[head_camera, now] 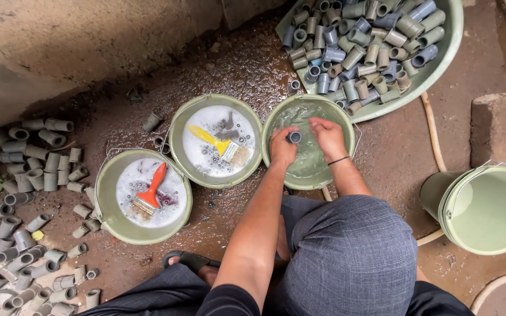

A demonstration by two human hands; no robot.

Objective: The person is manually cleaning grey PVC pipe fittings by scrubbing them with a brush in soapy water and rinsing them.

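Right now the left hand is curled closed around a short grey pipe fitting, its open end facing up, held over the clear-water bucket. The right hand sits just beside it over the same bucket, fingers bent down toward the water and half closed; whether it grips anything I cannot tell, though it seems to be empty and close to the fitting.

Taking that clear-water bucket as the landmark: touching its left rim is a second bucket of soapy water with a yellow-handled brush lying in it, and farther left and lower a third soapy bucket holds an orange-handled brush. Above and to the right of the landmark, a wide green basin is heaped with grey and bluish fittings. Well to the left, more fittings lie scattered on the wet ground. To the right, an empty bucket lies tipped on its side, with a hose running between.

As a judgement, the wet fitting could slip from the grip and drop into the water, since the hands are wet. The person squats on slick, wet ground, so footing could also give, and a knee could knock the buckets standing rim to rim.
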